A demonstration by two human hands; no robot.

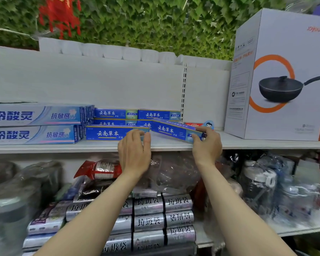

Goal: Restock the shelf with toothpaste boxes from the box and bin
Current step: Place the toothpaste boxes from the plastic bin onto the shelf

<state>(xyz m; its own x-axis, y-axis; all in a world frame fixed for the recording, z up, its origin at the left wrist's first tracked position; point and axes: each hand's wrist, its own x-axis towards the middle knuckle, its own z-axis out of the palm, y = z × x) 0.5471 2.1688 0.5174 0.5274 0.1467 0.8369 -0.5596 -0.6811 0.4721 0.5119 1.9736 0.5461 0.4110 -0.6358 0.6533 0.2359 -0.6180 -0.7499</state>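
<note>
On the white shelf [174,144], the right hand [207,145] pinches a tilted blue toothpaste box [172,130]; the left hand [134,150], fingers loosely curled, touches another blue box [109,133].

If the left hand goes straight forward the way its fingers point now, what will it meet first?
Probably the front blue toothpaste box: the left hand points up and into the shelf, fingertips already at that box's right end. Whether they touch it is unclear.

You have one blue toothpaste box [175,131] tilted above the white shelf [238,143], at three o'clock of the flat front box [111,133].
</note>
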